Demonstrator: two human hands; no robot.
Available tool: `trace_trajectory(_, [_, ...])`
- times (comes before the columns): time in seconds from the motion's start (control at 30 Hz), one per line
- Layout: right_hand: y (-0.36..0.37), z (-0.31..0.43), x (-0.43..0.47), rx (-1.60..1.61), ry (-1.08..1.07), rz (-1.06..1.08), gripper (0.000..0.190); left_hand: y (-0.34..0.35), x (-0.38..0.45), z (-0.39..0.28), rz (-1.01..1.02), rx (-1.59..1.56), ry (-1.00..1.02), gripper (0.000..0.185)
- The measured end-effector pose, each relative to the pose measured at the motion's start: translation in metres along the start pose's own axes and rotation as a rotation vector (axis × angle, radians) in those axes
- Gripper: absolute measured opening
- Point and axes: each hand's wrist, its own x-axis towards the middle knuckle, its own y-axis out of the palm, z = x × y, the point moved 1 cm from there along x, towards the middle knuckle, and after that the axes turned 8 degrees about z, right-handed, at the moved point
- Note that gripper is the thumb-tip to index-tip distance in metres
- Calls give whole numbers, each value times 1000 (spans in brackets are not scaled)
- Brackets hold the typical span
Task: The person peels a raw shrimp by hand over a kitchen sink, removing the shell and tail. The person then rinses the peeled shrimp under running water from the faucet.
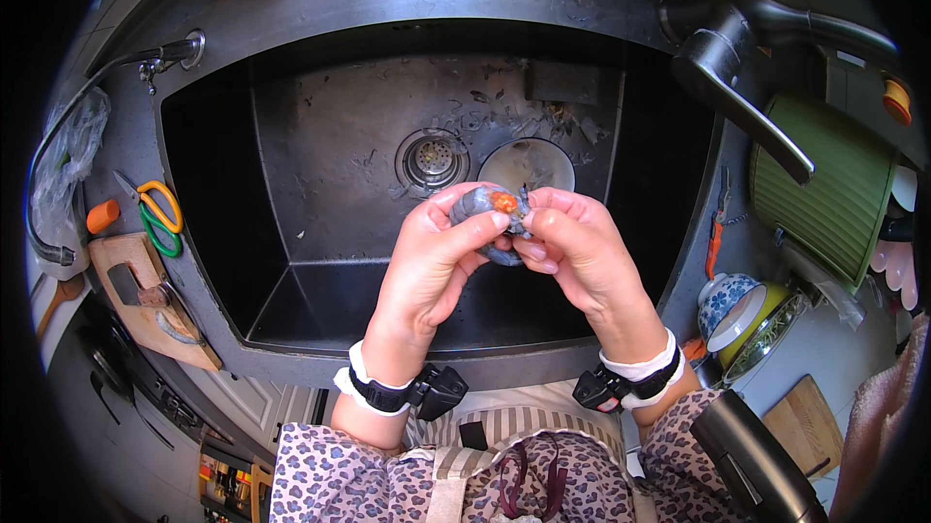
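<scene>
My left hand (429, 254) grips a grey raw shrimp (469, 204) over the sink, thumb on top. An orange patch shows at the shrimp's opened end, and its body curls down below my fingers. On the other side, my right hand (585, 250) pinches that same end between thumb and fingertips. What exactly lies between those fingertips is partly hidden. Beneath both hands, a round bowl (502, 156) with cloudy liquid stands in the steel sink (327, 116), its near side covered by the hands. Shell scraps (502, 116) litter the sink floor around it.
A strainer drain (434, 157) lies left of the bowl. Scissors (161, 214) and a cutting board with a cleaver (131, 283) are on the left. At right are a faucet lever (764, 116), a green ribbed container (822, 188), an orange-handled tool (713, 247) and a blue-patterned bowl (731, 308).
</scene>
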Motion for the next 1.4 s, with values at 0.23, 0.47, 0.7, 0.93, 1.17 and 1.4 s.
trace_trajectory(0.23, [10,4,0,-43,3,-73,13,4,1,2,0,-21,1,27])
trace_trajectory(0.47, [8,2,-1,-37,-32,-124,15,3,-1,1,-19,-2,44,25])
trace_trajectory(0.7, [19,10,-6,-1020,-728,-270,24,4,-3,-6,-23,-34,96,19])
trace_trajectory(0.93, [31,20,-8,-1329,-825,-174,21,2,-6,-7,40,-21,92,21])
trace_trajectory(1.17, [29,20,-6,-1486,-906,-160,24,6,-9,-10,-42,121,102,22])
trace_trajectory(1.4, [28,25,-5,-1605,-993,-111,26,20,-12,-14,-119,313,162,22])
